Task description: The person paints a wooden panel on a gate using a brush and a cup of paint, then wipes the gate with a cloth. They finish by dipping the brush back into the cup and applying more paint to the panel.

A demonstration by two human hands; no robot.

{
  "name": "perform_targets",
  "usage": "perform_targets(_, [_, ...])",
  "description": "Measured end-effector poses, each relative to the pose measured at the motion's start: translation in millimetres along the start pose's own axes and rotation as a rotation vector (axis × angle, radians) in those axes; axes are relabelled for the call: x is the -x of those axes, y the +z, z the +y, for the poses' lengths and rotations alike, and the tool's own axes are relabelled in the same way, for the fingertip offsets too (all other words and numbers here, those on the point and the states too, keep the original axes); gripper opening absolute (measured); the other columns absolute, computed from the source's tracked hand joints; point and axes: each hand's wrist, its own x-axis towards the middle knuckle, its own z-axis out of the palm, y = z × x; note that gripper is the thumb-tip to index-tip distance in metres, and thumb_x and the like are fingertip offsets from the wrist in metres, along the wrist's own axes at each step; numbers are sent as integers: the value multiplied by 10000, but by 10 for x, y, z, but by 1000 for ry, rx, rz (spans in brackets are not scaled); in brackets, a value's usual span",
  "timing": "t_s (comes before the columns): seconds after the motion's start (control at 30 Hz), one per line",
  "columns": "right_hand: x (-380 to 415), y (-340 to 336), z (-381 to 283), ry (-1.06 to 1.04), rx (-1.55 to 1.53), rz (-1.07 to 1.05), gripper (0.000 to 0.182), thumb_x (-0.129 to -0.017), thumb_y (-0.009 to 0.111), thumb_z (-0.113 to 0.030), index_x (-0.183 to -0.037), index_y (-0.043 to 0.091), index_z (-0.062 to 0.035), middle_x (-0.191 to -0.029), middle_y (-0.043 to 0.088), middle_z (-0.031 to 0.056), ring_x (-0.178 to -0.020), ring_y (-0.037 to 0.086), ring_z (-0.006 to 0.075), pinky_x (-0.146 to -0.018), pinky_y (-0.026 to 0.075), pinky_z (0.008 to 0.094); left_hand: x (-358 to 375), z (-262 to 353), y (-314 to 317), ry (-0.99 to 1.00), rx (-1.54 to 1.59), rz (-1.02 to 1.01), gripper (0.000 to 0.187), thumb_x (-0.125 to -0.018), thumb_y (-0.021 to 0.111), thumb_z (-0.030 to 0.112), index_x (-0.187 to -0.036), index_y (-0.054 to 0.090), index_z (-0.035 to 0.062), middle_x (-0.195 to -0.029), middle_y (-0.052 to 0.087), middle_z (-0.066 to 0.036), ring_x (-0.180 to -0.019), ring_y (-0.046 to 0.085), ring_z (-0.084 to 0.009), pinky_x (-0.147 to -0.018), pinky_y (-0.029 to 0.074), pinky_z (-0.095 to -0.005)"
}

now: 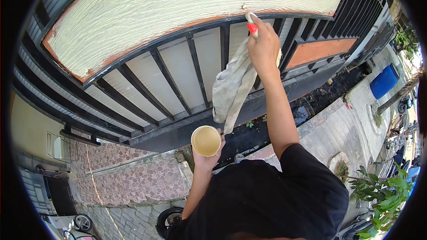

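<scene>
My right hand [263, 46] is closed on a pale, stained cloth [232, 82] that hangs down in front of the dark bars. A bit of the cloth and something red [252, 28] show at my fingertips, close to the lower edge of a long cream-coloured panel [178, 6] with a reddish-brown border. Lower down, my left hand [208, 160] is wrapped round a round cup [207, 141], whose open top faces me. The inside of the cup looks pale yellow; what it holds is hard to tell.
A black metal fence [195, 66] carries the panel and a smaller orange one [320, 52]. Below it runs a dark ditch [307, 109]. A blue barrel [384, 82] and a leafy plant [387, 195] are at the right, a tyre [168, 220] at the bottom.
</scene>
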Motion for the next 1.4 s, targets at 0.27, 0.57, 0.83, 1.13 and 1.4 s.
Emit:
perform_targets(0.27, [189, 257, -420, -107, -140, -62, 526, -772, 707, 33, -1277, 704, -115, -969, 636, 163, -793, 675, 397, -712, 549, 489, 12, -23, -47, 0, 22, 37, 562, -1041, 515, 474, -1388, 610, 42, -1419, 609, -244, -1248, 610, -457, -1073, 543, -550])
perform_targets(0.57, [182, 243, 8, 15, -49, 47, 560, -755, 742, 30, -1303, 706, -77, -987, 634, 161, -801, 679, 382, -725, 557, 484, -11, -100, 8, 6, 42, 0, 544, -1028, 545, 456, -1377, 618, 45, -1433, 595, -246, -1270, 592, -452, -1104, 518, -543])
perform_targets(0.83, [124, 83, 169, 37, 13, -52, 590, -757, 731, 33, -1332, 690, -93, -1040, 633, 165, -826, 688, 375, -737, 562, 472, -212, -158, 42, -10, -6, 25, 511, -1039, 545, 429, -1361, 627, 41, -1426, 596, -261, -1247, 609, -453, -1097, 525, -538])
perform_targets(1.13, [181, 113, -130, -54, -85, -207, 619, -746, 742, 17, -1349, 676, -103, -1092, 615, 184, -815, 685, 399, -740, 566, 479, -339, -252, 54, -36, 78, 65, 511, -1037, 554, 425, -1371, 621, 44, -1431, 591, -267, -1271, 588, -465, -1113, 507, -550])
perform_targets(1.4, [16, 30, 476, 132, 23, 8, 560, -773, 707, 41, -1321, 693, -71, -1027, 627, 176, -828, 675, 394, -729, 547, 476, -428, -298, 130, -45, 76, 33, 514, -1025, 574, 430, -1370, 626, 52, -1443, 582, -265, -1267, 592, -465, -1125, 495, -545])
